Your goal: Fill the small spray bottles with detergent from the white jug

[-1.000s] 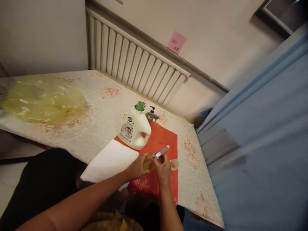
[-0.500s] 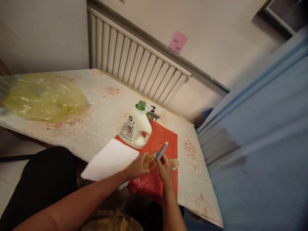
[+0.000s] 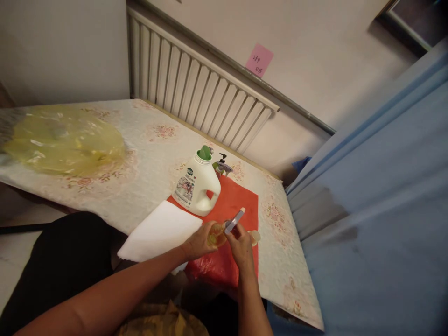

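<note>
My left hand (image 3: 199, 243) grips a small clear cup of yellowish liquid (image 3: 215, 235) over a red plastic sheet (image 3: 234, 205). My right hand (image 3: 241, 242) holds a thin grey-and-white stick tool (image 3: 234, 220) by its lower end, the tip slanting up to the right, its base at the cup's rim. A second small cup or lid (image 3: 255, 237) sits just right of my right hand. A white detergent jug with a green cap (image 3: 196, 185) stands behind, beside a pump bottle (image 3: 221, 165).
A white paper sheet (image 3: 159, 232) lies left of the red sheet on the floral tablecloth (image 3: 147, 158). A yellow plastic bag (image 3: 63, 142) lies far left. A radiator (image 3: 196, 84) runs behind; a blue curtain (image 3: 378, 200) hangs at the right.
My right hand turned the stick tool: it tilted steeper half a second ago, then eased back slightly. The left hand and cup stayed put.
</note>
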Demonstrator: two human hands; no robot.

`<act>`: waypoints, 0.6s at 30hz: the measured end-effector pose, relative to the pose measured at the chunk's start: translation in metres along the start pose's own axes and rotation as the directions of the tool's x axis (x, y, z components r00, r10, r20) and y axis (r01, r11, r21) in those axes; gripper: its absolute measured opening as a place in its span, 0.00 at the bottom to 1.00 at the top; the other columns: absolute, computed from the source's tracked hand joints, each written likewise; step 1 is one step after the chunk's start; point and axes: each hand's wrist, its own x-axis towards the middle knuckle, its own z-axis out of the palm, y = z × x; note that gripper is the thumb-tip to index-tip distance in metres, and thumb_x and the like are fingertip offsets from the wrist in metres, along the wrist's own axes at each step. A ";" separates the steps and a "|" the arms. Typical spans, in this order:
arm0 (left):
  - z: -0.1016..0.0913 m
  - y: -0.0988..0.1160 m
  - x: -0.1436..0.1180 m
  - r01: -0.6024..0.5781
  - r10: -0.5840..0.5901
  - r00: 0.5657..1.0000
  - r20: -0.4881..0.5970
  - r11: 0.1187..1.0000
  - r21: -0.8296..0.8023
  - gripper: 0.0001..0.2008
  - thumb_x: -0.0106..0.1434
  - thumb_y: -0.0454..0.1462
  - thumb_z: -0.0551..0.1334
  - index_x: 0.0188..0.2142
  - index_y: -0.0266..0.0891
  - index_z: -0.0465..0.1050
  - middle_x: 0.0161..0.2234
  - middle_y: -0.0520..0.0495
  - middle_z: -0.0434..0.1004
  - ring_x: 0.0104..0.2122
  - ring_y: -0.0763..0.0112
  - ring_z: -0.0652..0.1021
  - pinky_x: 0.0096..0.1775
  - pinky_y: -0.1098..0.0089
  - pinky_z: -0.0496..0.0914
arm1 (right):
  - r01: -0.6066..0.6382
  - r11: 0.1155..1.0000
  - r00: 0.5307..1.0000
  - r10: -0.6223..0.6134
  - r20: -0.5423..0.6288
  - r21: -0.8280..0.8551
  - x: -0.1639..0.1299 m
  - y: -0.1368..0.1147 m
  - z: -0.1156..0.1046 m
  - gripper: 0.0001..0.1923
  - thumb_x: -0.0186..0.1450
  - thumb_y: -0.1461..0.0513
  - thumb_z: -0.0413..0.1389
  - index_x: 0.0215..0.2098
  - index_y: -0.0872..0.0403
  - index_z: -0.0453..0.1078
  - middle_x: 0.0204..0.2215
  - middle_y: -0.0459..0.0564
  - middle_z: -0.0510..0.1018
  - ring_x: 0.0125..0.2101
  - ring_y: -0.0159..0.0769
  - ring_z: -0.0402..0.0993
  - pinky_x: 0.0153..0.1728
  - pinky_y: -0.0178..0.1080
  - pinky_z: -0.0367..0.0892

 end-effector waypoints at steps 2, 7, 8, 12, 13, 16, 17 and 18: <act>0.000 0.000 0.000 0.005 -0.005 1.000 -0.001 1.000 0.004 0.39 0.50 0.34 0.70 0.61 0.42 0.57 0.55 0.41 0.70 0.54 0.51 0.73 0.57 0.50 0.67 | -0.002 1.000 1.000 0.002 -0.002 0.000 0.000 -0.001 0.000 0.12 0.59 0.59 0.60 0.40 0.53 0.77 0.39 0.51 0.84 0.40 0.44 0.80 0.45 0.44 0.73; -0.001 0.005 0.001 0.008 -0.008 1.000 0.008 1.000 0.018 0.39 0.51 0.35 0.70 0.60 0.41 0.56 0.55 0.40 0.69 0.55 0.51 0.72 0.58 0.50 0.66 | -0.016 1.000 1.000 0.016 -0.025 -0.005 0.000 -0.003 -0.001 0.11 0.59 0.58 0.59 0.39 0.54 0.76 0.37 0.51 0.84 0.38 0.42 0.80 0.42 0.42 0.73; -0.002 0.006 0.001 0.011 -0.011 1.000 0.008 1.000 0.022 0.39 0.50 0.34 0.70 0.60 0.41 0.57 0.55 0.40 0.69 0.55 0.52 0.72 0.58 0.50 0.66 | -0.018 1.000 1.000 0.018 -0.019 -0.015 0.000 -0.003 -0.001 0.11 0.59 0.59 0.59 0.39 0.54 0.76 0.37 0.51 0.84 0.38 0.42 0.80 0.42 0.41 0.72; -0.002 0.007 0.000 0.028 -0.028 1.000 0.002 1.000 0.013 0.38 0.50 0.33 0.70 0.59 0.43 0.58 0.53 0.43 0.71 0.53 0.54 0.73 0.56 0.52 0.68 | -0.011 0.999 1.000 0.012 0.015 -0.039 -0.001 -0.005 -0.001 0.11 0.58 0.60 0.58 0.39 0.53 0.76 0.36 0.50 0.83 0.37 0.42 0.79 0.42 0.41 0.72; -0.002 0.006 0.000 0.027 -0.027 1.000 0.001 1.000 0.010 0.37 0.50 0.34 0.70 0.58 0.42 0.59 0.52 0.43 0.71 0.52 0.54 0.74 0.55 0.53 0.69 | -0.013 0.999 1.000 0.013 0.013 -0.034 0.000 -0.005 -0.001 0.11 0.58 0.60 0.58 0.39 0.54 0.76 0.37 0.50 0.83 0.38 0.42 0.79 0.42 0.41 0.72; -0.001 0.004 0.000 0.017 -0.017 1.000 -0.004 1.000 0.012 0.38 0.50 0.34 0.70 0.59 0.42 0.59 0.52 0.43 0.71 0.52 0.54 0.74 0.54 0.53 0.69 | -0.023 1.000 1.000 0.024 0.006 -0.018 0.001 -0.007 0.000 0.12 0.58 0.60 0.58 0.39 0.54 0.76 0.37 0.50 0.83 0.38 0.42 0.79 0.42 0.41 0.72; -0.001 0.004 0.000 0.016 -0.016 1.000 -0.003 1.000 0.016 0.38 0.50 0.35 0.70 0.59 0.42 0.58 0.52 0.43 0.71 0.52 0.54 0.74 0.54 0.53 0.69 | -0.025 0.999 1.000 0.025 0.008 -0.024 0.002 -0.007 0.000 0.11 0.58 0.60 0.58 0.38 0.54 0.76 0.36 0.50 0.83 0.37 0.42 0.79 0.41 0.41 0.72; -0.001 0.003 0.000 0.015 -0.015 1.000 -0.004 1.000 0.018 0.39 0.50 0.35 0.70 0.59 0.42 0.58 0.53 0.43 0.71 0.52 0.53 0.74 0.55 0.52 0.69 | -0.022 0.999 1.000 0.023 0.012 -0.035 0.002 -0.008 0.000 0.10 0.58 0.60 0.58 0.37 0.54 0.75 0.35 0.50 0.83 0.36 0.42 0.79 0.40 0.41 0.72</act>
